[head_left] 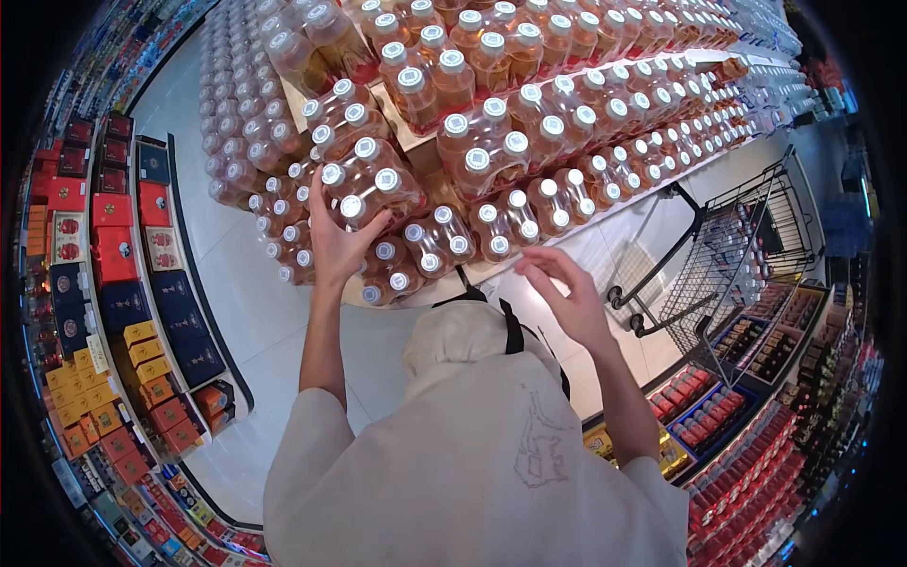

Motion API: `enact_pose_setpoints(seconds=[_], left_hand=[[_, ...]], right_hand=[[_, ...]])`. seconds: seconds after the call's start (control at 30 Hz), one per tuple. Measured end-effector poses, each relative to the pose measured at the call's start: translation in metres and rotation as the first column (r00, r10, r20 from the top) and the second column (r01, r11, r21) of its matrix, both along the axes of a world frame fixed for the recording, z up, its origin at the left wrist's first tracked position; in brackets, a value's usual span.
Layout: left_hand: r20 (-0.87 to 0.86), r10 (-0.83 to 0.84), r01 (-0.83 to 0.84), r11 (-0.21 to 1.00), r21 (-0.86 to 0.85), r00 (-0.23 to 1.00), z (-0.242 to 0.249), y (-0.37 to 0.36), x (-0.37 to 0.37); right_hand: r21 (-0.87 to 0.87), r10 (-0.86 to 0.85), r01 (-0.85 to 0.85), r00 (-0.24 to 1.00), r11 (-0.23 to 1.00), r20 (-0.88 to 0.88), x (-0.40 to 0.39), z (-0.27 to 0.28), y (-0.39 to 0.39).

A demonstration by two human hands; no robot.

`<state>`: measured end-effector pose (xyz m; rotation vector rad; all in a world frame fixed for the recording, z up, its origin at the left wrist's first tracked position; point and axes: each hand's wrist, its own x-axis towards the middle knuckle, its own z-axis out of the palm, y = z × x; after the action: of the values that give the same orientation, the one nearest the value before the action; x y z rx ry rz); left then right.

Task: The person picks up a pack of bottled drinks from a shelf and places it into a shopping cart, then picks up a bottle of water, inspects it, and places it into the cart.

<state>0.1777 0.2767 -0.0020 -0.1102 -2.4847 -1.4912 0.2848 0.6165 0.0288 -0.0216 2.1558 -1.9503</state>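
Large drink bottles with white caps and amber contents, wrapped in clear film, stand stacked on a display. My left hand (342,236) is on a wrapped four-bottle pack (370,187) at the near left of the stack, thumb on its right side and fingers on its left side. Just right of that pack runs a gap showing brown cardboard (436,176). My right hand (567,288) hangs in the air before the lower row of bottles (505,227), thumb and fingers apart, holding nothing.
A wire shopping cart (737,255) stands at the right beside the display. Shelves with red and blue boxes (175,312) curve along the left. Crates of red cans (704,416) lie at the lower right. Pale floor tiles (274,369) show at the left.
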Motion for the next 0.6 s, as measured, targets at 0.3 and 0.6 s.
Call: enact_pose_setpoints(seconds=[0.3, 0.6], left_hand=[[0.025, -0.061, 0.060, 0.997, 0.042, 0.998, -0.014, -0.006, -0.006], [0.079, -0.087, 0.073, 0.984, 0.164, 0.993, -0.012, -0.006, -0.007]], right_hand=[[0.829, 0.627, 0.094, 0.610, 0.551, -0.485, -0.163, 0.049, -0.031], [0.923, 0.787, 0.023, 0.515, 0.385, -0.341, -0.204, 0.010, -0.031]])
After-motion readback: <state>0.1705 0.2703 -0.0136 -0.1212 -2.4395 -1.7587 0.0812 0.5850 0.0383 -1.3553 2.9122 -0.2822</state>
